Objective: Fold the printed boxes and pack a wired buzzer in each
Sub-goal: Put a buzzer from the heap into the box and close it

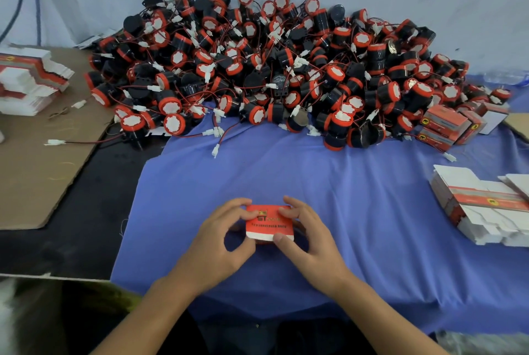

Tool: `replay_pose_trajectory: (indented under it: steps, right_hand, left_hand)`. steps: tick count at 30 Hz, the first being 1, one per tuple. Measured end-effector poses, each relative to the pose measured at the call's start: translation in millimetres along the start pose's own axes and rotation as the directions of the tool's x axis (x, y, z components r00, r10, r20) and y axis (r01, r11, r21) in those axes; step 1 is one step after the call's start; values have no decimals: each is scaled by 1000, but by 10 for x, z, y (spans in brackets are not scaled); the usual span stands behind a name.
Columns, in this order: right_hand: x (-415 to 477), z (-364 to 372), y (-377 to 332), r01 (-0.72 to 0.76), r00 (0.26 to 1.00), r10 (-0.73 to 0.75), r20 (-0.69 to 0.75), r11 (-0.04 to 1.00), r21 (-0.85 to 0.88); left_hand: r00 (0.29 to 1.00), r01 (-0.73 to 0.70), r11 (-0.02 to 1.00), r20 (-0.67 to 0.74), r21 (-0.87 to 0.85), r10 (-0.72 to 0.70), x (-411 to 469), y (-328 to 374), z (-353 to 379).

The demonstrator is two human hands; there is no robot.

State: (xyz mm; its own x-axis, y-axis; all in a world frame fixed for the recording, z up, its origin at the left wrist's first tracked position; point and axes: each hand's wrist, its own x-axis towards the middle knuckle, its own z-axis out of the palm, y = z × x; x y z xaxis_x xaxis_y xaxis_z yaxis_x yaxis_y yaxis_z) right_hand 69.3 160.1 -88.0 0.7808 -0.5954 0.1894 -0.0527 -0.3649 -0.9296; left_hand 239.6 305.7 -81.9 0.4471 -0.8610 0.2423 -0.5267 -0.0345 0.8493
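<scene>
A red and white printed box is held low over the blue cloth near the front middle. My left hand grips its left side with thumb and fingers curled round it. My right hand grips its right side, thumb on the white front edge. A big heap of black and red wired buzzers lies across the back of the table. Whether a buzzer is inside the held box is hidden.
Flat unfolded boxes are stacked at the right and at the far left. Several folded boxes sit by the heap's right end. A brown cardboard sheet covers the left side. Loose white connectors trail onto the cloth.
</scene>
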Motion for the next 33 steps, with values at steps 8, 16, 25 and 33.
replay_pose_trajectory:
  steps: [8,16,25,33]
  right_hand:
    - [-12,51,57,166,985,-171,-6,965,-202]
    - [-22,61,-24,167,981,-190,-47,938,-303]
    - [-90,45,-33,156,984,-176,-31,933,-324]
    - [-128,59,-17,371,902,-419,102,634,-678]
  left_hand:
    - [996,-85,983,22,162,83,30,-3,-32]
    - [995,-90,972,-13,219,95,13,117,-5]
    - [993,-110,960,-5,257,116,-89,123,54]
    - [938,-313,747,69,586,339,-164,79,99]
